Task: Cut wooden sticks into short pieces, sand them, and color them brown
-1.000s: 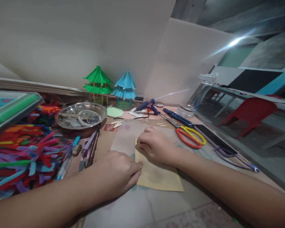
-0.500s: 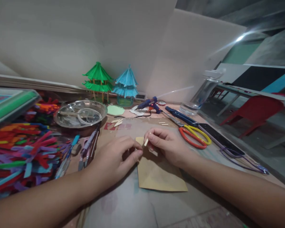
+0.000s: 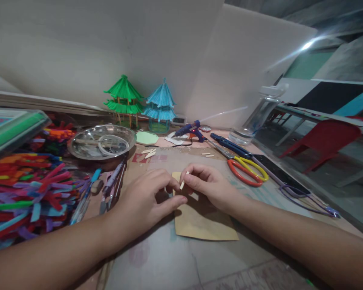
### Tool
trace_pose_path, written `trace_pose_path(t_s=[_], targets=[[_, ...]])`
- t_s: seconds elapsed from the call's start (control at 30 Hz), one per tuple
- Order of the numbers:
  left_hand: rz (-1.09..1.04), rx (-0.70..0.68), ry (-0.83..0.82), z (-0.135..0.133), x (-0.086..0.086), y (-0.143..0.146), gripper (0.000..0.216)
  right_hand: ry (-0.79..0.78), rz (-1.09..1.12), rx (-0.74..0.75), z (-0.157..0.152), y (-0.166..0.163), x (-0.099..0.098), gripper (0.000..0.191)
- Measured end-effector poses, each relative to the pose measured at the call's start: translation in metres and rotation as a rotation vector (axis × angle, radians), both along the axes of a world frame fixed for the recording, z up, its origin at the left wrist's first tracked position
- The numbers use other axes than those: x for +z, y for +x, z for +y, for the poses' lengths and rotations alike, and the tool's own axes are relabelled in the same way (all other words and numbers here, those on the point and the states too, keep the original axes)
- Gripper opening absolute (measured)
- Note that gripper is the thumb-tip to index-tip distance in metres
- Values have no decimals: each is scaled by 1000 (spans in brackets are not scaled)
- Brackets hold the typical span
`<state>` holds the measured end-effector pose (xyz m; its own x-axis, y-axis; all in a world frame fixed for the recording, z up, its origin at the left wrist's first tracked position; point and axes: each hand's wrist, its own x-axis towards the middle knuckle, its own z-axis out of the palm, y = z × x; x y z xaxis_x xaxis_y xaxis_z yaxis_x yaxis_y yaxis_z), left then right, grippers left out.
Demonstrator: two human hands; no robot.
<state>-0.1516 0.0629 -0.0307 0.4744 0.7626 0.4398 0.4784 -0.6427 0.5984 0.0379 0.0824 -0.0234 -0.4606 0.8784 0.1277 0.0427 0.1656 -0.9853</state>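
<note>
Between the thumb and fingers of my right hand (image 3: 207,184) is a short pale wooden stick (image 3: 184,181), tilted, its lower end pointing toward my left hand. My left hand (image 3: 160,193) is beside it, thumb and index finger apart, with nothing visible between them; the index fingertip is close to the stick's lower end. Under both hands lies a brown sheet of sandpaper or card (image 3: 204,223), its top partly hidden by my fingers. Several similar cut sticks (image 3: 149,153) lie beyond my left hand, and a few more sticks (image 3: 207,154) lie beyond my right.
At the back stand a green two-tiered pagoda model (image 3: 124,94), a blue one (image 3: 161,100) and a glue gun (image 3: 189,131). To the right are scissors (image 3: 245,172), a cutter (image 3: 230,146) and a phone (image 3: 280,175). Leftward sit a metal dish (image 3: 74,153) and colourful pipe cleaners (image 3: 27,201).
My left thumb has moved away from its index finger, opening a gap. The stick in my right hand has shifted slightly left, toward the left fingers.
</note>
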Motion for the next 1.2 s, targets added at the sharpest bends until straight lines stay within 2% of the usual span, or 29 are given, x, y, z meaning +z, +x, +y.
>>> trace_pose_path(t_s=[0.13, 0.27, 0.4, 0.53, 0.7, 0.8, 1.03, 1.2], targets=[[11, 13, 31, -3, 4, 2, 17, 34, -4, -21, -2, 0, 1, 46], [73, -39, 109, -3, 7, 2, 31, 91, -19, -51, -1, 1, 2, 45], [59, 35, 109, 1, 1, 1, 17, 139, -43, -68, 1, 3, 1, 43], [101, 57, 62, 3, -3, 0, 12, 136, -33, -66, 3, 4, 0, 42], [101, 45, 41, 1, 0, 0, 15, 119, -47, -52, 2, 2, 0, 40], [95, 32, 55, 1, 1, 0, 17, 133, -88, -49, -1, 1, 0, 34], [116, 35, 78, 1, 3, 1, 23, 306, -205, -63, -5, 0, 2, 9], [151, 48, 62, 0, 6, 1, 32, 320, -201, -99, -1, 4, 3, 13]])
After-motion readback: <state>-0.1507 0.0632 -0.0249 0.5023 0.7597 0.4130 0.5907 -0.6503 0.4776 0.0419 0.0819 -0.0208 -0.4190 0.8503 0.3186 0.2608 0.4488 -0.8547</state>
